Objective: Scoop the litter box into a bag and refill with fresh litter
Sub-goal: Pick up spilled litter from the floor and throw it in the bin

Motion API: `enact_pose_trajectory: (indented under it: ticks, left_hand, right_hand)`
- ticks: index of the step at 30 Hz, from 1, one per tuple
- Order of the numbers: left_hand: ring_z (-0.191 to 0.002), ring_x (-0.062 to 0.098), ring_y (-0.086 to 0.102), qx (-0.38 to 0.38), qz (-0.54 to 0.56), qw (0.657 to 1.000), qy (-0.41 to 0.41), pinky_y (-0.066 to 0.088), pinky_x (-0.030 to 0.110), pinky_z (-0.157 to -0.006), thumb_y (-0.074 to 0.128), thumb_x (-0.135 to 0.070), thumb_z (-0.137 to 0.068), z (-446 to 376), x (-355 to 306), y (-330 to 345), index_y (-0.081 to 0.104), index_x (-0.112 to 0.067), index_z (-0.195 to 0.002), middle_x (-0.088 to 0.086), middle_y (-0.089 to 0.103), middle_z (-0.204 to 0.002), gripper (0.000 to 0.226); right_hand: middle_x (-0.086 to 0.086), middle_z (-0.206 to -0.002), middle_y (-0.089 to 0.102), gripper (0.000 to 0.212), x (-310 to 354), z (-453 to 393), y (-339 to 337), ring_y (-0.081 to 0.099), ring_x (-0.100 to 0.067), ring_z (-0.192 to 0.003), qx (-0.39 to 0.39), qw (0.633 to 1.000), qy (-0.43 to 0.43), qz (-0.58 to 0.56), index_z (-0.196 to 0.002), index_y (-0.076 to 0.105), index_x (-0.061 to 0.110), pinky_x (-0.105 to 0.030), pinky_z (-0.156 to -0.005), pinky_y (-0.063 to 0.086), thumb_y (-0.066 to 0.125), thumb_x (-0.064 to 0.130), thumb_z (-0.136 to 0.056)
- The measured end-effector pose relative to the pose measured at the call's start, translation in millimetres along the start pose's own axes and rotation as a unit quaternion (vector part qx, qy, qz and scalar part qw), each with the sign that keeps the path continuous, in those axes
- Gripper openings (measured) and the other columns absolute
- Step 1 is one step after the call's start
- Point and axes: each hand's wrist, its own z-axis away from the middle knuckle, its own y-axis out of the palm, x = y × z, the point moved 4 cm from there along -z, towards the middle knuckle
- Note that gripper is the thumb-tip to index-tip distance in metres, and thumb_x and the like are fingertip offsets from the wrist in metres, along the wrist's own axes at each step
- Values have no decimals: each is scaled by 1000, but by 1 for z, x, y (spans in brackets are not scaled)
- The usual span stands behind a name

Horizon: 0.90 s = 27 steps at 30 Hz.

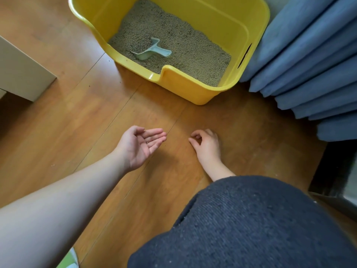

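A yellow litter box point(193, 93) stands on the wood floor at the top centre, holding grey-brown litter point(193, 51). A pale blue scoop point(152, 52) lies in the litter near the box's low front lip, partly dug in. My left hand point(139, 147) hovers over the floor in front of the box, palm up and cupped, with a tiny speck on the palm. My right hand point(207, 146) rests on the floor beside it, thumb and forefinger pinched together at the boards. Whether a grain sits between them is too small to tell. No bag is in view.
Blue curtain folds point(309, 64) hang close to the box's right side. A white cabinet corner point(21, 74) stands at the left, a dark object point(336, 171) at the right edge. My knee in dark grey fabric point(251, 225) fills the lower right. A few specks dot the floor point(88, 86).
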Motion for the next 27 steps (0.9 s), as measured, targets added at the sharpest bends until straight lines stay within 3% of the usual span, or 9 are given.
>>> enact_pose_trajectory:
  ticks: [7, 10, 12, 16, 20, 24, 27]
  left_hand:
    - [-96, 31, 71, -7, -15, 1000, 2, 59, 33, -85, 27, -23, -98, -4, 2, 7, 64, 7, -107, 24, 70, -108, 49]
    - [-100, 32, 69, -23, -33, 999, 21, 54, 35, -92, 27, -22, -100, -9, 8, 18, 65, 7, -105, 25, 70, -107, 48]
    - [-90, 29, 69, -19, -32, 999, 30, 55, 33, -85, 28, -22, -100, -11, 14, 30, 64, 6, -99, 22, 71, -98, 46]
    - [-75, 23, 68, 10, 9, 1000, 1, 55, 33, -76, 35, -23, -99, -11, 26, 44, 57, 2, -98, 15, 66, -82, 33]
    - [-61, 20, 65, -18, -8, 1000, -12, 53, 24, -60, 31, -20, -97, -10, 25, 45, 64, 4, -89, 16, 69, -73, 41]
    - [-65, 22, 65, -40, -10, 999, -3, 51, 24, -67, 31, -20, -97, -10, 18, 37, 65, 6, -89, 16, 72, -73, 43]
    - [-70, 23, 65, -44, -3, 999, 2, 50, 25, -73, 31, -19, -98, -8, 12, 30, 65, 6, -90, 17, 72, -74, 44]
  right_hand:
    - [4, -102, 60, 12, 8, 3, -5, 53, -18, -98, 9, 1000, -1, 2, -96, 66, 22, -33, -81, 47, 59, 31, -92]
    - [8, -102, 60, 11, 41, 13, -17, 51, -11, -96, 8, 997, -62, -50, -98, 65, 23, -30, -83, 42, 57, 30, -93]
    - [9, -99, 59, 8, 67, 25, -24, 48, -9, -93, 3, 990, -128, -54, -95, 64, 25, -29, -80, 33, 59, 30, -92]
    - [13, -102, 61, 15, 88, 32, -28, 49, -8, -95, 0, 983, -181, -39, -97, 68, 30, -30, -79, 33, 54, 35, -92]
    - [12, -104, 65, 17, 65, 9, -43, 52, -10, -97, -90, 989, -94, -76, -101, 69, 32, -33, -81, 34, 53, 33, -95]
    - [6, -107, 61, 20, 24, -22, -24, 55, -18, -102, -25, 995, 45, -89, -111, 66, 26, -45, -92, 46, 54, 31, -94]
    - [4, -112, 59, 26, 18, -29, -5, 52, -19, -106, 33, 999, 36, -16, -118, 61, 26, -40, -92, 45, 55, 33, -94]
